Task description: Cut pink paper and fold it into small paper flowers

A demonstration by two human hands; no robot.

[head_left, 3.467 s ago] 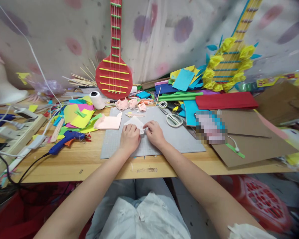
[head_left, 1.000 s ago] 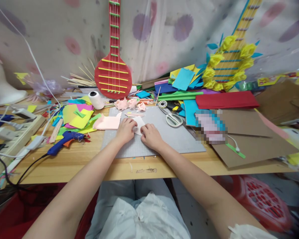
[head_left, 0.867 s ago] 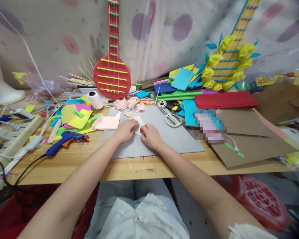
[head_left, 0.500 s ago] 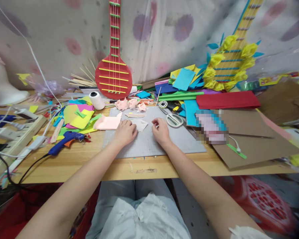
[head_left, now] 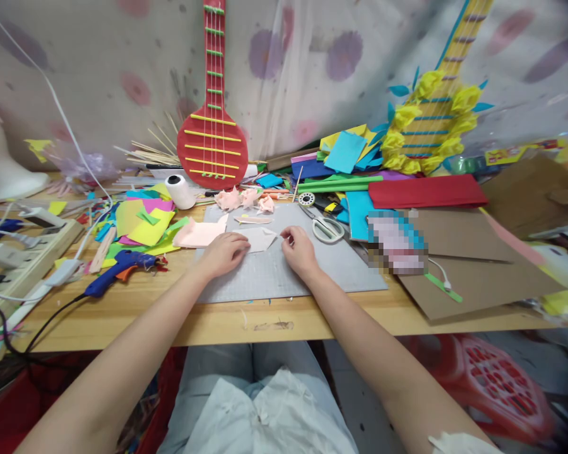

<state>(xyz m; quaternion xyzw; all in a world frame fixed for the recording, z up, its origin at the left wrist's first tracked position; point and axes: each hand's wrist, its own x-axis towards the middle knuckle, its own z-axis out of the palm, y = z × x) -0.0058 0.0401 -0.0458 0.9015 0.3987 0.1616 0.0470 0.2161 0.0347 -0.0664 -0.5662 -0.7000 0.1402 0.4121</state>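
Note:
A whitish piece of crepe-like paper [head_left: 262, 239] with a pointed right end lies on the grey cutting mat [head_left: 284, 277]. My left hand [head_left: 224, 253] rests on its left end, fingers bent together and holding that end; the part under the fingers is hidden. At the pointed tip, my right hand [head_left: 300, 252] closes thumb and fingers in a pinch. Just behind are a thin pale strip [head_left: 253, 220] and crumpled pink paper flowers [head_left: 231, 199]. A folded pink paper [head_left: 199, 234] lies beside my left hand, and scissors [head_left: 328, 228] lie right of my right hand.
A blue glue gun [head_left: 123, 270] and a power strip [head_left: 33, 271] are on the left. A thread spool [head_left: 180, 192] stands near a red paper lute [head_left: 213, 148]. Coloured sheets, a yellow flowered instrument [head_left: 428, 129] and brown cardboard [head_left: 478, 277] occupy the back and right.
My left hand has shifted left, uncovering more of the whitish paper. My right hand has come over to the paper's pointed tip, where there was a gap before.

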